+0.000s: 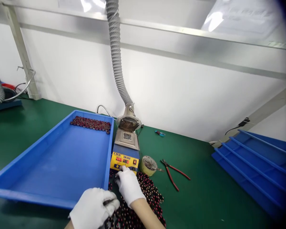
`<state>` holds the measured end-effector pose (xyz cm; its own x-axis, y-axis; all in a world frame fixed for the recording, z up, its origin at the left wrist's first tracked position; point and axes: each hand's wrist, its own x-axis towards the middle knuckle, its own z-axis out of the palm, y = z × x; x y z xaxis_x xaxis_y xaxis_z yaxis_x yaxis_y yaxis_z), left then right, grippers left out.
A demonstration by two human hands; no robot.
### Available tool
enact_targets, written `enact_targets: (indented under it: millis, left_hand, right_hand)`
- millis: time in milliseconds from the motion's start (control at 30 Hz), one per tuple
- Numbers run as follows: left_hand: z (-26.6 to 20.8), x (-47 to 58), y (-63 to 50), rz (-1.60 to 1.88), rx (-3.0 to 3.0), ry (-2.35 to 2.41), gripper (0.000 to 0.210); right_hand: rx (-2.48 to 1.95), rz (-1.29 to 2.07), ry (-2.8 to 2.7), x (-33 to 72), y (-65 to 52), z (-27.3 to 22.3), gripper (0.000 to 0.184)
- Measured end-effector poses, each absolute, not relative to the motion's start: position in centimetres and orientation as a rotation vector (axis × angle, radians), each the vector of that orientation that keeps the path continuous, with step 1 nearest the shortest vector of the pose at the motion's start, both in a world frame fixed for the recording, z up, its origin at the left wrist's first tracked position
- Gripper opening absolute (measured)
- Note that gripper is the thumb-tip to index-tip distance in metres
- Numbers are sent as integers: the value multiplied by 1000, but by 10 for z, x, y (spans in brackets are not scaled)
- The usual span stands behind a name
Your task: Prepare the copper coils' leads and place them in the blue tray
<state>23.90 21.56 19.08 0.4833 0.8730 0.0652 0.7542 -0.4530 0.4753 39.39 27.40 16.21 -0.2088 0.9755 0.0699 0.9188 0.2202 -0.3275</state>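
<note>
My left hand point(94, 208), in a white glove, is closed beside the blue tray's near right corner. A small dark part point(107, 202) shows between its thumb and fingers. My right hand point(129, 186), also gloved, has its fingers curled down just in front of the solder pot point(125, 159); what its darkened fingertips hold, if anything, is hidden. Under and around both hands spreads a pile of small black parts point(150, 190) with pink and copper-coloured spots. Similar parts point(90, 123) stand in packed rows at the far end of the blue tray point(111, 149).
A grey ribbed duct point(115, 47) hangs over the pot's metal top. Right of the pot are a round tin point(148, 165), red-handled pliers point(173, 173) and a small blue tool point(160, 133). Stacked blue trays point(255, 168) lean at the right on the green bench point(205, 190).
</note>
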Motion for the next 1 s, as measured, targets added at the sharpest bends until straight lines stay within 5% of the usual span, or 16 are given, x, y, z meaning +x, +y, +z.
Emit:
enact_targets:
  millis: [133,233,333,700,1000]
  left_hand:
    - [194,246,229,879,2160,1592,19]
    - [210,262,245,1450,2284,1636,42]
    - [229,276,257,1802,2646,1468,38]
    - [276,276,262,1557,2879,886,20]
    - [258,262,268,1591,3012,1146,26]
  right_hand:
    - [-1335,846,-1594,414,274,199,2]
    - [-899,1089,-1214,419,277,222,28]
    - [-722,1039,-1177,415,279,234,43]
    - [-488,1114,-1418,439,256,278,14]
    - [-457,1278,-918,430,271,259,24]
